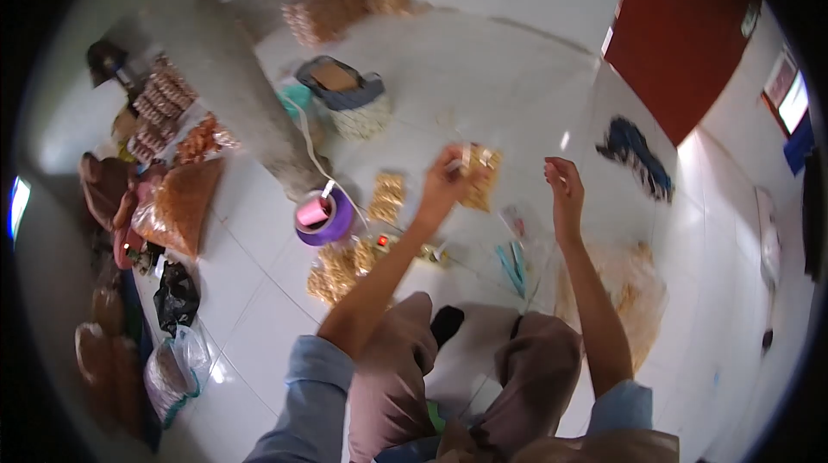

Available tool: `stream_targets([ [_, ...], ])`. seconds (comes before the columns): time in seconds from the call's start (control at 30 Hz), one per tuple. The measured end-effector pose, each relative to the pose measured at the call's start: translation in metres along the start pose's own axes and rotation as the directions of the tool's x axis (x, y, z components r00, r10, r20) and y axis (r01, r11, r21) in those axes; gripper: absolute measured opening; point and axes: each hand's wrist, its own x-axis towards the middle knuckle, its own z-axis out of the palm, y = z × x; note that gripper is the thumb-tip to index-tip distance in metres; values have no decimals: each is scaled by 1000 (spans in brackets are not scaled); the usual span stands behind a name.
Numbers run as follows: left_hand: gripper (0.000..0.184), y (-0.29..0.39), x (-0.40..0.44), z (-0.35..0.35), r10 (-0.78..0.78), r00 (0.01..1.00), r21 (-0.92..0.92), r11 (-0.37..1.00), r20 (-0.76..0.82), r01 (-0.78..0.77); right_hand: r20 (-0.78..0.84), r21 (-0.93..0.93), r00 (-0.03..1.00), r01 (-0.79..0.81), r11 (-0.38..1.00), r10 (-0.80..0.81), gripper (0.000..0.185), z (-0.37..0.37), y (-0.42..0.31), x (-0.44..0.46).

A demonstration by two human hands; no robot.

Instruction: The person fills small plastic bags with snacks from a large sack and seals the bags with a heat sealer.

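Observation:
My left hand (444,178) is raised in front of me, its fingers closed on the edge of a clear packet of yellowish snacks (479,178). To the right of the packet, my right hand (562,185) is held up with bent fingers and touches nothing that I can make out. A similar snack packet (386,197) lies on the floor left of my left hand. More packets (338,271) are heaped nearer to me, beside my left forearm. Blue-handled scissors (511,268) lie on the floor between my forearms.
A purple ring with a pink roll (314,211) stands by the pillar (233,75). Behind it is a filled sack (360,118). Large bags of orange food (183,204) are at the left. A plastic bag (634,290) lies by my right forearm, dark cloth (636,157) beyond.

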Motion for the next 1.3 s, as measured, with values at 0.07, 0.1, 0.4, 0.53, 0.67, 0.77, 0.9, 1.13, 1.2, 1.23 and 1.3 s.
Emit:
stream_targets([
  [0.07, 32, -18, 12, -9, 13, 1000, -1, 1000, 6, -13, 73, -222, 995, -50, 974, 67, 20, -33, 45, 4],
  [0.1, 33, -38, 16, -15, 3, 1000, 18, 1000, -15, -3, 140, -346, 973, -125, 930, 183, 22, -45, 89, -4],
  [0.4, 39, -232, -29, -18, -337, 941, -8, 941, -20, 337, 198, -885, 869, -41, 464, 453, 68, -60, 293, -136],
  [0.53, 39, -265, -54, -19, -447, 894, 2, 894, 24, 447, 174, -911, 850, -52, 409, 496, 67, -49, 307, -134],
  [0.67, 38, -278, -64, -24, -476, 879, -51, 878, -1, 476, 190, -788, 912, -79, 611, 363, 53, -70, 318, -138],
  [0.77, 39, -272, -66, -30, -546, 837, -39, 836, 28, 547, 156, -451, 730, -547, 705, 666, 48, -89, 289, -129],
  [0.9, 39, -272, -66, -36, -554, 832, 34, 832, 26, 553, 330, -40, 613, -751, 659, 718, 48, -107, 241, -115],
  [1.13, 42, -274, -64, -43, -649, 753, 174, 759, 113, 628, 406, -301, 557, -668, 681, 725, 50, -98, 222, -99],
  [1.2, 41, -274, -64, -42, -657, 744, 176, 752, 124, 635, 392, -380, 625, -557, 738, 675, 52, -92, 217, -94],
  [1.23, 41, -274, -63, -41, -662, 738, 176, 748, 133, 640, 388, -398, 615, -560, 727, 686, 53, -90, 213, -91],
  [1.3, 40, -270, -61, -40, -686, 711, 193, 727, 157, 659, 381, -415, 605, -565, 714, 700, 55, -87, 212, -91],
])
